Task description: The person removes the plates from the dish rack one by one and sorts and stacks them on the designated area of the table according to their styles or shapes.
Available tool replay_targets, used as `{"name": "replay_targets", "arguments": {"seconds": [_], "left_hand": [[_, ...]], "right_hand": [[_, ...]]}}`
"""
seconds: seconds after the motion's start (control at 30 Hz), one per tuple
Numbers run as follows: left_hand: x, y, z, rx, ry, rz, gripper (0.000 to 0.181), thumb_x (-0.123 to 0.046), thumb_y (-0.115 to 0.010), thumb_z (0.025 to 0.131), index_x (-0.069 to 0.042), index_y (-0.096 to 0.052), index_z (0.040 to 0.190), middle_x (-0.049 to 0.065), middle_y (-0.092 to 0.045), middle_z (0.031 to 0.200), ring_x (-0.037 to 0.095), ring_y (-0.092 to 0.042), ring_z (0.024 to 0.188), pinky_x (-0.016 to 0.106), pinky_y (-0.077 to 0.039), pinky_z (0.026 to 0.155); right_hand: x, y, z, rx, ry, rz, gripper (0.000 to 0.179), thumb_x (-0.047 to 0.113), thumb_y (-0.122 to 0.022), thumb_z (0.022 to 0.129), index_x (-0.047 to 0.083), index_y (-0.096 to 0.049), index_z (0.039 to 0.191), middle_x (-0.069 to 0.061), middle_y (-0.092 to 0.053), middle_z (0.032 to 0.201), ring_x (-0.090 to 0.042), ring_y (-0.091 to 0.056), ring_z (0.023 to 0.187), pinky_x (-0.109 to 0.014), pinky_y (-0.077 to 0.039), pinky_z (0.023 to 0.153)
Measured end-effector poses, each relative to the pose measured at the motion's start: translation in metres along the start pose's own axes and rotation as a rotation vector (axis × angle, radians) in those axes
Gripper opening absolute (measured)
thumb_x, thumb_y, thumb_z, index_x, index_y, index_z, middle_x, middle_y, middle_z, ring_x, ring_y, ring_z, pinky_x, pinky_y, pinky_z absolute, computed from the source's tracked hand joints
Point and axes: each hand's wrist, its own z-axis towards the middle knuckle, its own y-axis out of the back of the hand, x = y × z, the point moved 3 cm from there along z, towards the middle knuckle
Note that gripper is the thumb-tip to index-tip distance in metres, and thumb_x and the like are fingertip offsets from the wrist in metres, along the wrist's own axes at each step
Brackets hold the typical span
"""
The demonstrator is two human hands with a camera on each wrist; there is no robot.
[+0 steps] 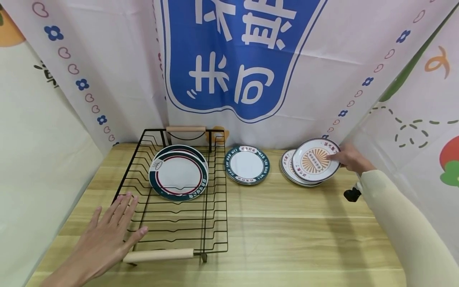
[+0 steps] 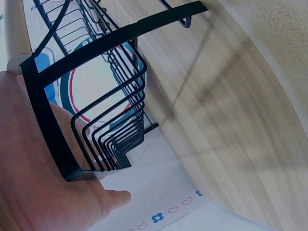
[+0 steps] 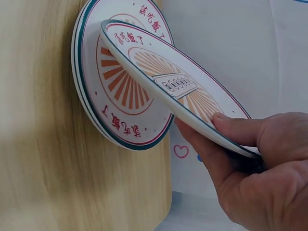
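Note:
My right hand (image 1: 350, 158) pinches the rim of a white plate (image 1: 315, 160) with an orange sunburst, thumb on its face and fingers beneath. In the right wrist view that plate (image 3: 168, 86) tilts up over a stack of matching plates (image 3: 122, 82). My left hand (image 1: 107, 235) lies with fingers spread at the front left side of a black wire dish rack (image 1: 215, 223). In the left wrist view the hand (image 2: 43, 159) is right at the rack's end bar (image 2: 50, 130). Green-rimmed plates (image 1: 179, 176) lean in the rack's rear part.
Between the rack and the sunburst plates, a green-rimmed plate (image 1: 247, 164) lies flat on the wooden table (image 1: 294, 239). The rack has wooden handles (image 1: 159, 255) front and back. A printed cloth (image 1: 305, 99) hangs behind the table. A small black object (image 1: 352, 194) shows by the right wrist.

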Motion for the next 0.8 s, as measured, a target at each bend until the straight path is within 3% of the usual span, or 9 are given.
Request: {"name": "replay_targets", "arguments": {"seconds": [0.23,0.47,0.8], "left_hand": [[0.000,-0.001,-0.001,-0.010,-0.002,0.005,0.088,-0.055,-0.048,0.109,-0.006,-0.008,0.171,0.019,-0.003,0.178,0.037,0.004,0.164,0.049,0.028,0.122],[0.001,-0.001,-0.002,-0.006,0.003,0.003,0.088,-0.055,-0.048,0.109,-0.006,-0.008,0.171,0.020,-0.004,0.177,0.038,0.003,0.164,0.049,0.028,0.122],[0.000,0.001,-0.001,-0.022,-0.001,-0.003,0.087,-0.054,-0.048,0.109,-0.006,-0.009,0.171,0.019,-0.004,0.178,0.037,0.002,0.164,0.047,0.028,0.122]], "right_hand": [[-0.017,-0.002,0.004,-0.026,-0.031,0.002,0.059,0.003,-0.072,0.099,-0.022,-0.040,0.141,-0.008,-0.071,0.089,-0.015,-0.070,0.071,-0.029,-0.064,0.070],[-0.037,-0.007,0.011,-0.085,-0.102,-0.206,0.038,0.021,-0.082,0.094,-0.009,-0.061,0.104,-0.003,-0.066,0.070,-0.012,-0.061,0.058,-0.026,-0.053,0.054],[-0.048,-0.020,0.020,-0.082,-0.115,-0.320,0.042,0.035,-0.085,0.089,0.002,-0.060,0.083,-0.002,-0.063,0.059,-0.014,-0.060,0.052,-0.028,-0.052,0.053]]}}
